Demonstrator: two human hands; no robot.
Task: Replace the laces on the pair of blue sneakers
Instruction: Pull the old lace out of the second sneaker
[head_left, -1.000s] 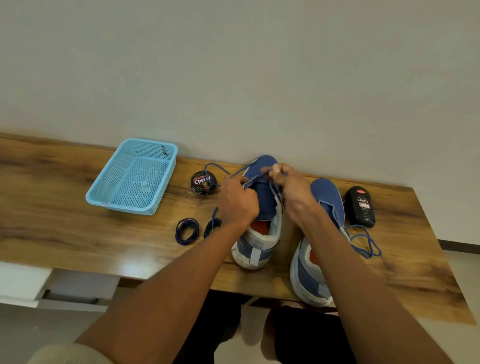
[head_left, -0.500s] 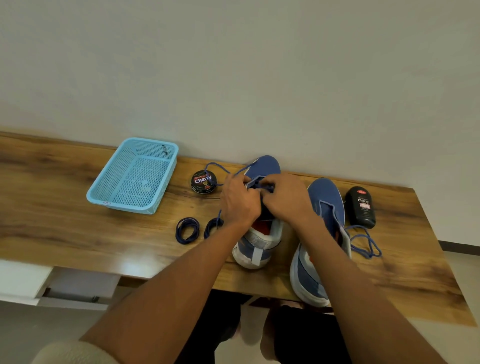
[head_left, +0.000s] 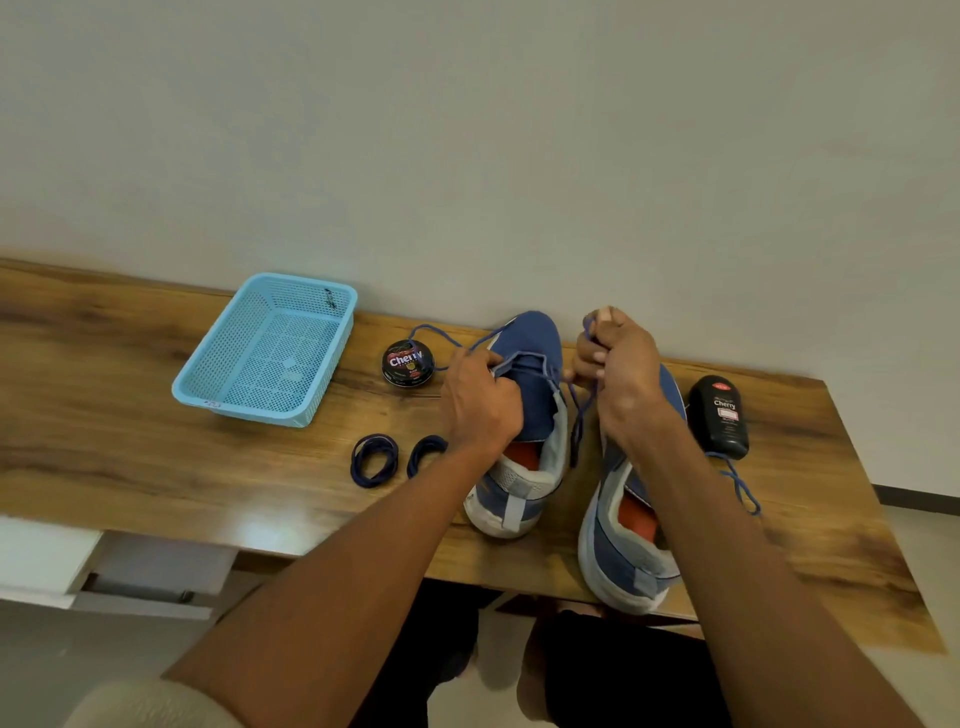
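Note:
Two blue sneakers stand on the wooden table. On the left sneaker (head_left: 527, 395), my left hand (head_left: 480, 402) grips the left edge of the upper by the eyelets. My right hand (head_left: 618, 374) pinches a blue lace (head_left: 582, 405), raised to the right of that shoe, with the lace running down from the fingers to the eyelets. The lace's other end loops left past the polish tin. Most of the right sneaker (head_left: 621, 525) lies under my right forearm; a loose blue lace (head_left: 740, 483) trails from its right side. Two coiled dark blue laces (head_left: 375, 460) lie left of the shoes.
A light blue mesh basket (head_left: 270, 348) sits at the back left of the table (head_left: 130, 415). A round black Cherry polish tin (head_left: 408, 362) stands behind the left shoe. A black Cherry bottle (head_left: 721, 415) lies at the right. The wall is close behind. An open drawer (head_left: 156, 577) shows below left.
My right hand has moved up and to the right from the left sneaker's eyelets, drawing the lace out. My left hand stays on the shoe's upper.

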